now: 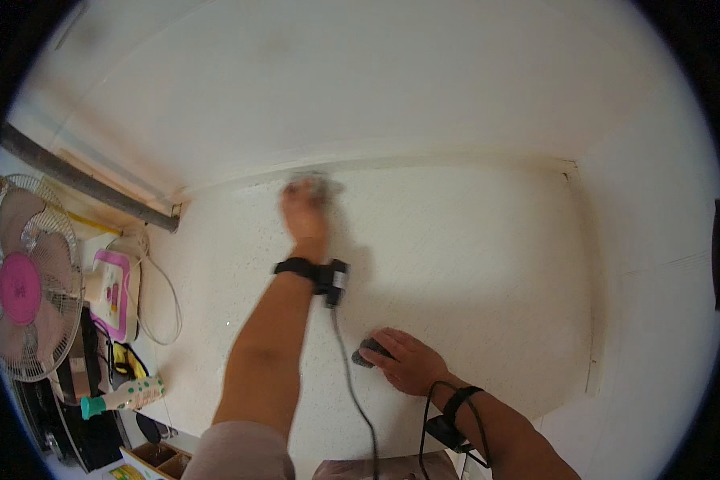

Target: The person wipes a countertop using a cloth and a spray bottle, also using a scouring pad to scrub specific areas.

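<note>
My left hand (300, 204) reaches to the back of a white speckled tabletop (468, 240), close to where it meets the wall. Its fingers are closed around a greyish cloth or pad (319, 185), too blurred to name surely. Nearer to me, my right hand (411, 362) rests on the same surface, gripping a dark grey scouring pad (369, 353) under its fingers. Small droplets or specks dot the top, mostly around the left forearm. Both wrists carry black straps with small cabled devices.
A pink and white electric fan (21, 288) stands at the left. Beside it are a loose white cable (177, 318), a dotted bottle with a teal cap (126, 396) and an open drawer (156, 459). A grey pipe (96, 180) runs along the left; white walls (366, 84) bound the back and right.
</note>
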Demonstrator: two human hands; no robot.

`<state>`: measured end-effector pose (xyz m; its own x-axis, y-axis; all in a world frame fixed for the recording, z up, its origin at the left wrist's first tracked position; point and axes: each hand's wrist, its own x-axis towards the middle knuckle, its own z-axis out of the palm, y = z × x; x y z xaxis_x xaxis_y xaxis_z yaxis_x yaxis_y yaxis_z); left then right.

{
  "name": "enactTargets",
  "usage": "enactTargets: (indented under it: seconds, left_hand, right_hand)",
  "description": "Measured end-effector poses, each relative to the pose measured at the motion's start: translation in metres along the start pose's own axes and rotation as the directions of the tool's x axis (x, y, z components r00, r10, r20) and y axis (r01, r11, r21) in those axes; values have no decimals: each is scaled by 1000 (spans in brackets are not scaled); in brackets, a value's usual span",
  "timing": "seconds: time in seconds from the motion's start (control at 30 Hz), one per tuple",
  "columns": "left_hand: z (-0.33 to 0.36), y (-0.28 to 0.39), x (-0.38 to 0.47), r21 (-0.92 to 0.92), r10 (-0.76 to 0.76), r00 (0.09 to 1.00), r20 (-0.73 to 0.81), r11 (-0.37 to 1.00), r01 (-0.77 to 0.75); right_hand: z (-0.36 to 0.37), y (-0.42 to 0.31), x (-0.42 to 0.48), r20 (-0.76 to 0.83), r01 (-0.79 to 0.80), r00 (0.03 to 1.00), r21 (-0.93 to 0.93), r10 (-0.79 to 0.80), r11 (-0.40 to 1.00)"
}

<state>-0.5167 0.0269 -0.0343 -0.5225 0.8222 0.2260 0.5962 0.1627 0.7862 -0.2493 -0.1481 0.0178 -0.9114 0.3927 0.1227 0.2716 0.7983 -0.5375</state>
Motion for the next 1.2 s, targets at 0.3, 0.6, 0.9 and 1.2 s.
enactTargets:
  seconds: [0.3, 0.6, 0.9, 1.2]
  left_hand:
    - [40, 102, -32, -296, 326, 817, 476, 934, -200]
    - [-63, 21, -84, 465, 234, 877, 421, 774, -430]
    - [-59, 39, -85, 498, 200, 884, 423, 764, -411]
    - [-75, 37, -86, 523, 245, 892, 380, 739, -425]
  right_hand:
    - [-6, 8, -17, -52, -11, 999, -63, 8, 998]
    - [-32, 19, -8, -128, -44, 989, 207, 72, 977]
    - [-110, 170, 88, -555, -531, 701, 14, 449, 847]
    - [-131, 161, 142, -489, -99, 871, -271, -49, 958]
